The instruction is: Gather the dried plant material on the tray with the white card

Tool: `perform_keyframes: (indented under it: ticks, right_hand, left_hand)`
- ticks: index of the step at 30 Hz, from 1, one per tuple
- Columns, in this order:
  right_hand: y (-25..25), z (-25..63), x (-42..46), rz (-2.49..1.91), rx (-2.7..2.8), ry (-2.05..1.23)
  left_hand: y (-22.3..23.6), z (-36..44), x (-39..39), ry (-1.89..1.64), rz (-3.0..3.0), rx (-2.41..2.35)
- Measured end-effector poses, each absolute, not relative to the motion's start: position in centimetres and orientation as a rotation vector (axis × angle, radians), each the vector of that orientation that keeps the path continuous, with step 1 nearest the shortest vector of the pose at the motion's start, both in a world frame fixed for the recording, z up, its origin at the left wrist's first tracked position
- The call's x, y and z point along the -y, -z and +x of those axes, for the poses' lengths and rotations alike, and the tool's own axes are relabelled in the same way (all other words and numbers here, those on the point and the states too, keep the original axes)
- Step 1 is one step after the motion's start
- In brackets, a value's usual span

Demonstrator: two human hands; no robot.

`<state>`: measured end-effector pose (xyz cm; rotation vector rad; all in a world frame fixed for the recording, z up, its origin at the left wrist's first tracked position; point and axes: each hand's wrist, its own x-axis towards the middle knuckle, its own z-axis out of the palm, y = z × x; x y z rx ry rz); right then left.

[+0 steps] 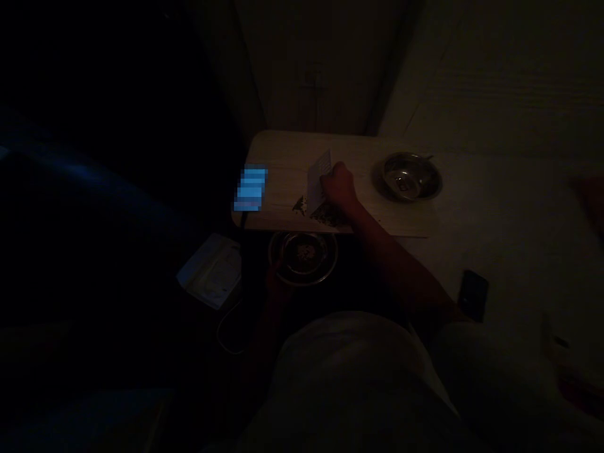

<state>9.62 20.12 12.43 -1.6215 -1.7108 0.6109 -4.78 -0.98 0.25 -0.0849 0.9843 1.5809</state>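
Your right hand [340,187], at 12 o'clock: clenched around a flat pale sheet [319,181], lower edge among dark crumbs [325,215] on a pale wooden tabletop [283,170]. Your left hand [278,283], at 12 o'clock below the tabletop: at the rim of a steel dish [302,236] holding pale crumbs [304,255]; grip too dark to tell. Steel bowl [409,176]: tabletop, 1 o'clock. Phone [473,296]: 2 o'clock.
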Motion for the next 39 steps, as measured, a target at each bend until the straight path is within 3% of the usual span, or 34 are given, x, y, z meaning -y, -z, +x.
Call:
perform_keyframes:
  ticks: [15, 39]
  right_hand:
    - [-11.3, 9.0, -19.6, -1.525, 1.755, -0.592]
    - [-13.6, 9.9, -16.2, -1.484, 1.743, -0.626]
  left_hand:
    - [-0.6, -4.7, 0.9, -1.569, -0.11, -1.016]
    - [-1.2, -4.4, 0.9, -1.586, -0.14, -1.003]
